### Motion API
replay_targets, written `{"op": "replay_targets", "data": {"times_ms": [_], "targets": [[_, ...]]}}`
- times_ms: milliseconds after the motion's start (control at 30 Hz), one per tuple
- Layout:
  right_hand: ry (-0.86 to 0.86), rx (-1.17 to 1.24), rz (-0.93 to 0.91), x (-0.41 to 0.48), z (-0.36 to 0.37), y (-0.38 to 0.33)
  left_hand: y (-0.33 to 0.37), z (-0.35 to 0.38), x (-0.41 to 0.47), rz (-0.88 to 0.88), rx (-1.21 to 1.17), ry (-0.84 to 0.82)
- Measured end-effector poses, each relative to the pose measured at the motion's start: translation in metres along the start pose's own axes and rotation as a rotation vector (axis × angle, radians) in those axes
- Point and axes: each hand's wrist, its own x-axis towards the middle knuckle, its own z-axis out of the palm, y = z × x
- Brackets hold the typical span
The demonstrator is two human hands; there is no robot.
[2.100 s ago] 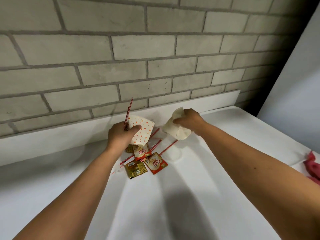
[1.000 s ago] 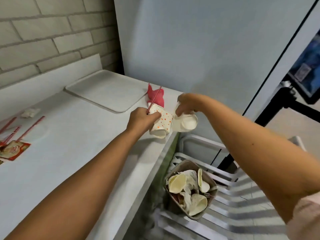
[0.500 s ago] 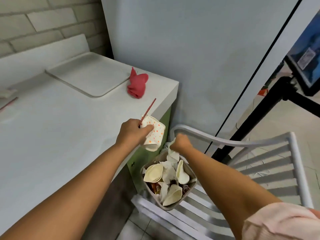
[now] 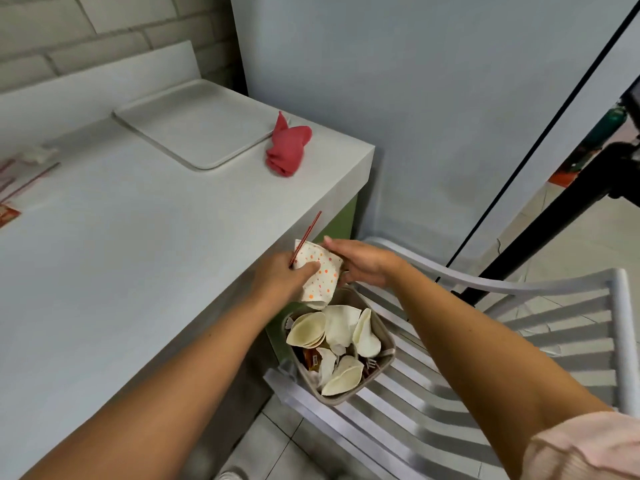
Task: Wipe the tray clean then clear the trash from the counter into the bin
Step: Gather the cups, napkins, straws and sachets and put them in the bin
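Directly above the bin (image 4: 375, 370): left hand (image 4: 280, 277) gripping dotted cup (image 4: 320, 277) and stirrer (image 4: 306, 237), mouth tilted binward; right hand (image 4: 363, 263) loose, touching cup.

Your left hand (image 4: 280, 278) grips a dotted paper cup (image 4: 320, 277) and red straw (image 4: 306, 237) above the bin (image 4: 374, 379) on the chair (image 4: 519, 341); your right hand (image 4: 363, 263) touches the cup's far side. Tray (image 4: 194, 129) and red cloth (image 4: 289, 147) sit on the bench (image 4: 138, 237).
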Motion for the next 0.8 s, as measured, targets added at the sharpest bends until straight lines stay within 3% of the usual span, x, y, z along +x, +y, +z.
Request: {"op": "replay_targets", "data": {"times_ms": [167, 367, 467, 667, 800], "targets": [[-0.110, -0.172, 0.013, -0.007, -0.016, 0.009, -0.008, 0.014, 0.004, -0.015, -0.097, -0.077], [0.191, -0.694, 0.188, -0.008, -0.025, 0.041, -0.021, 0.022, 0.004, -0.023, -0.006, -0.011], [0.368, -0.803, 0.314, -0.007, -0.017, 0.057, -0.022, 0.021, 0.003, -0.009, 0.008, 0.008], [0.319, -0.903, 0.330, 0.007, 0.021, 0.088, -0.020, 0.023, -0.001, 0.070, -0.005, 0.052], [0.362, -1.126, 0.297, 0.009, 0.026, 0.106, -0.023, 0.023, -0.003, 0.095, -0.021, 0.050]]}}
